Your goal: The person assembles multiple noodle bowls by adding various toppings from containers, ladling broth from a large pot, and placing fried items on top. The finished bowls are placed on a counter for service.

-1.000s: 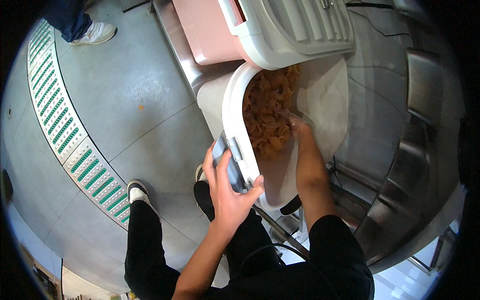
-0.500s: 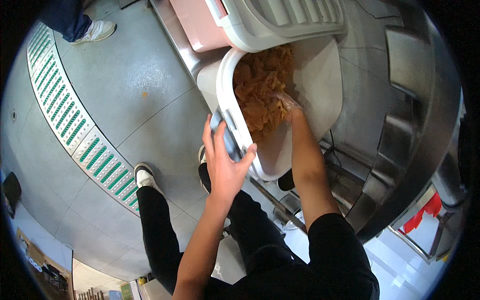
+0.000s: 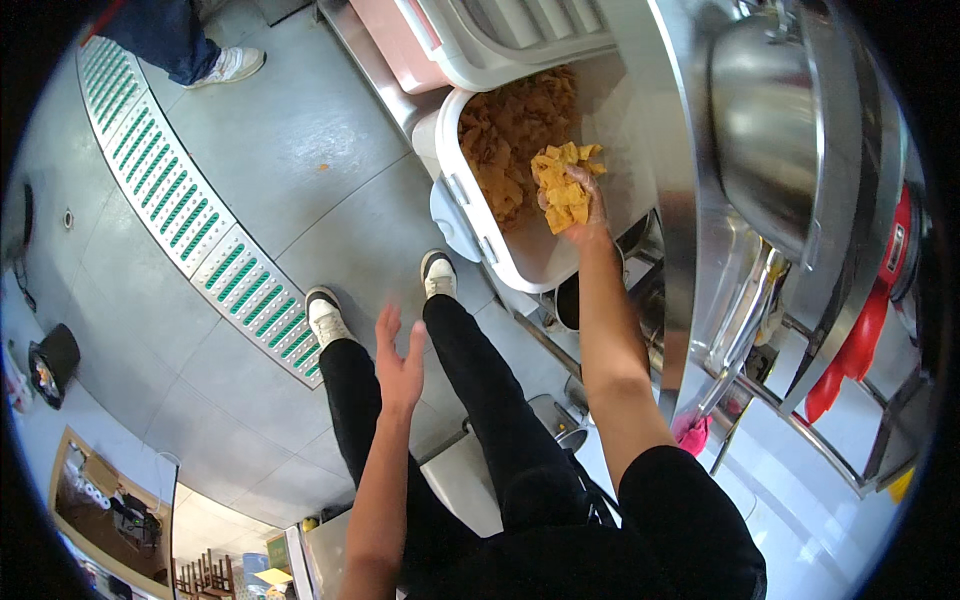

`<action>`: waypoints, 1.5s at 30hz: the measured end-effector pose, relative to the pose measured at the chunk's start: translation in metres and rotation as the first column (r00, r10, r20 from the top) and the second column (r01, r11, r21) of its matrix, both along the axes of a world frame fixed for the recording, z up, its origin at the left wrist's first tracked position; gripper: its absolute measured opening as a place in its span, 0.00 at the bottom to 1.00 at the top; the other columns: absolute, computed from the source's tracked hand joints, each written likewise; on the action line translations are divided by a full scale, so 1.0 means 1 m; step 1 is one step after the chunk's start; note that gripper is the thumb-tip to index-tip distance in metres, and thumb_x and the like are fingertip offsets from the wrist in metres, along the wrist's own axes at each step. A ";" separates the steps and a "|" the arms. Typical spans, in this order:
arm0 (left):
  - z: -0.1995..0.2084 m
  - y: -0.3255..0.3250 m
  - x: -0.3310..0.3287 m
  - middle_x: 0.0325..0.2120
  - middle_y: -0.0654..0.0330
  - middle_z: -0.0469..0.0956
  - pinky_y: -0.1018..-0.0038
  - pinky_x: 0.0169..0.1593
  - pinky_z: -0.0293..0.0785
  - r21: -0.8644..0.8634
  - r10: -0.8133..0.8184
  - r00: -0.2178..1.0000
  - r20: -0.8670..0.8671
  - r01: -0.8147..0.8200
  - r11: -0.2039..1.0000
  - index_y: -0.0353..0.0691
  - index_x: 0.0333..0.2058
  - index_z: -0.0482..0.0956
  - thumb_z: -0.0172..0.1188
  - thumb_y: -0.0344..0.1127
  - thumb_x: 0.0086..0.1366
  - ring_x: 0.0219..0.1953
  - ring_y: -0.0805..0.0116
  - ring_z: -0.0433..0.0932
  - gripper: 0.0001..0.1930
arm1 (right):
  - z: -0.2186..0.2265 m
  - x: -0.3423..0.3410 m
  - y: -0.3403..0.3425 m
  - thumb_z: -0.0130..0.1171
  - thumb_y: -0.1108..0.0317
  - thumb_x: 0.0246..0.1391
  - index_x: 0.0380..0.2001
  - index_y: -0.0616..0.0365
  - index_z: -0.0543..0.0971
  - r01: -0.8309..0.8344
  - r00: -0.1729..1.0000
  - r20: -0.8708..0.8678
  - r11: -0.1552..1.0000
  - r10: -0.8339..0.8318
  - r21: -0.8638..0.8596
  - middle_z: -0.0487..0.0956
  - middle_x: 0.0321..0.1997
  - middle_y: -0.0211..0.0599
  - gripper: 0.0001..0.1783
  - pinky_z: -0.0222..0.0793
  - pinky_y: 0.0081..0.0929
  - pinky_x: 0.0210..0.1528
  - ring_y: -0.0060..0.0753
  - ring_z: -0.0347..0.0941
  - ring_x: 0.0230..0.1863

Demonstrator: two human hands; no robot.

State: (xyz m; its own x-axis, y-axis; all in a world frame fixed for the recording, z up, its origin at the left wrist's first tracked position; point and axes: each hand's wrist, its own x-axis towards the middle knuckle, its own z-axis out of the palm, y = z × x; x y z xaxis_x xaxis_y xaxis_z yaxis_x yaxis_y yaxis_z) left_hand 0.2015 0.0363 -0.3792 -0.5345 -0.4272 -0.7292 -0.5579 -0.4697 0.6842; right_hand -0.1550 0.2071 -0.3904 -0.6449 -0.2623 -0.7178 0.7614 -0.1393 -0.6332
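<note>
Thin orange-brown crisp pieces (image 3: 505,140) fill part of a white plastic bin (image 3: 510,265) that stands with its top uncovered. My right hand (image 3: 590,205), in what looks like a clear glove, is closed round a clump of yellow-orange crisp pieces (image 3: 563,185), held above the bin's near right part. Some of the clump sticks out past the fingers. My left hand (image 3: 400,360) hangs over the floor in front of my legs, fingers apart and slightly blurred, touching nothing. Beside the bin's left wall sticks out its grey latch (image 3: 455,220).
A pink bin with a white ribbed lid (image 3: 510,35) adjoins the far side. To the right is a steel counter (image 3: 675,200) with a large metal bowl (image 3: 765,130). A drain grate (image 3: 190,215) crosses the floor at left; another person's shoe (image 3: 230,66) is at far left.
My right hand has come up out of the crisp pieces with a clump in it. My left hand has let go of the bin's rim and latch and moved down toward me.
</note>
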 end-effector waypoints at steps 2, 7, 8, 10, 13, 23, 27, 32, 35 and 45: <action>-0.010 0.016 0.056 0.61 0.46 0.68 0.60 0.66 0.59 0.072 -0.014 0.997 0.074 0.008 0.997 0.36 0.66 0.59 0.62 0.45 0.68 0.64 0.53 0.67 0.34 | 0.014 0.014 -0.009 0.64 0.62 0.53 0.56 0.56 0.72 0.021 1.000 -0.007 0.993 -0.022 -0.119 0.78 0.53 0.41 0.27 0.78 0.36 0.39 0.41 0.78 0.50; 0.019 0.044 0.179 0.55 0.45 0.74 0.68 0.60 0.68 0.175 -0.129 0.966 0.222 0.091 0.980 0.34 0.64 0.60 0.60 0.41 0.70 0.56 0.61 0.75 0.30 | 0.040 0.036 -0.017 0.61 0.60 0.56 0.58 0.57 0.71 0.068 0.997 -0.020 0.959 -0.077 -0.274 0.77 0.54 0.42 0.27 0.79 0.34 0.38 0.42 0.77 0.52; 0.027 0.043 0.195 0.54 0.45 0.75 0.68 0.61 0.69 0.202 -0.159 0.955 0.250 0.110 0.973 0.34 0.64 0.60 0.60 0.41 0.70 0.55 0.62 0.75 0.30 | 0.044 0.039 -0.019 0.61 0.60 0.56 0.58 0.57 0.71 0.081 0.996 -0.020 0.955 -0.091 -0.287 0.77 0.55 0.42 0.28 0.79 0.32 0.38 0.42 0.76 0.53; 0.044 0.043 0.217 0.53 0.46 0.76 0.68 0.60 0.69 0.227 -0.172 0.940 0.294 0.106 0.968 0.34 0.64 0.60 0.60 0.41 0.70 0.54 0.62 0.76 0.30 | 0.059 0.048 -0.029 0.60 0.60 0.57 0.59 0.57 0.71 0.080 0.994 -0.044 0.949 -0.098 -0.305 0.77 0.55 0.43 0.28 0.79 0.32 0.38 0.43 0.76 0.53; 0.059 0.043 0.220 0.52 0.47 0.77 0.69 0.58 0.71 0.244 -0.159 0.946 0.284 0.089 0.966 0.34 0.63 0.61 0.60 0.40 0.70 0.51 0.62 0.78 0.29 | 0.066 0.049 -0.024 0.60 0.60 0.57 0.60 0.57 0.70 0.088 0.993 -0.044 0.950 -0.106 -0.301 0.76 0.56 0.44 0.28 0.80 0.32 0.38 0.44 0.76 0.54; 0.060 0.065 0.210 0.48 0.50 0.79 0.69 0.56 0.71 0.240 -0.074 0.952 0.296 0.001 0.971 0.33 0.63 0.63 0.60 0.42 0.70 0.50 0.65 0.78 0.29 | 0.066 0.052 -0.023 0.58 0.58 0.59 0.59 0.57 0.71 0.020 0.984 -0.158 0.940 -0.079 -0.341 0.76 0.56 0.45 0.27 0.79 0.35 0.38 0.45 0.76 0.53; 0.053 0.069 0.219 0.48 0.50 0.80 0.69 0.57 0.71 0.257 -0.059 0.957 0.285 -0.017 0.966 0.33 0.62 0.63 0.60 0.41 0.70 0.50 0.65 0.78 0.29 | 0.045 0.046 -0.013 0.58 0.58 0.60 0.56 0.57 0.73 0.171 0.985 0.056 0.939 -0.162 -0.298 0.78 0.53 0.43 0.24 0.78 0.35 0.37 0.43 0.77 0.51; 0.042 0.073 0.223 0.47 0.50 0.80 0.70 0.56 0.71 0.248 -0.052 0.953 0.299 -0.024 0.968 0.33 0.62 0.64 0.60 0.41 0.70 0.49 0.64 0.78 0.28 | 0.026 0.052 -0.015 0.58 0.58 0.59 0.54 0.56 0.74 0.257 0.966 0.081 0.945 -0.245 -0.204 0.79 0.50 0.42 0.22 0.78 0.34 0.37 0.43 0.78 0.49; 0.040 0.080 0.233 0.46 0.50 0.80 0.69 0.56 0.72 0.265 -0.086 0.945 0.316 -0.001 0.964 0.34 0.61 0.65 0.60 0.42 0.70 0.49 0.64 0.78 0.28 | 0.029 0.056 -0.014 0.58 0.59 0.60 0.54 0.53 0.75 0.231 0.972 0.101 0.941 -0.213 -0.245 0.80 0.51 0.40 0.20 0.78 0.36 0.40 0.41 0.78 0.50; 0.049 0.069 0.227 0.43 0.50 0.81 0.69 0.54 0.72 0.258 -0.107 0.943 0.316 0.023 0.966 0.34 0.61 0.65 0.60 0.42 0.69 0.47 0.65 0.79 0.28 | 0.051 0.070 -0.036 0.59 0.61 0.57 0.58 0.58 0.71 0.202 0.979 0.071 0.934 -0.190 -0.296 0.77 0.53 0.45 0.27 0.80 0.33 0.38 0.47 0.76 0.52</action>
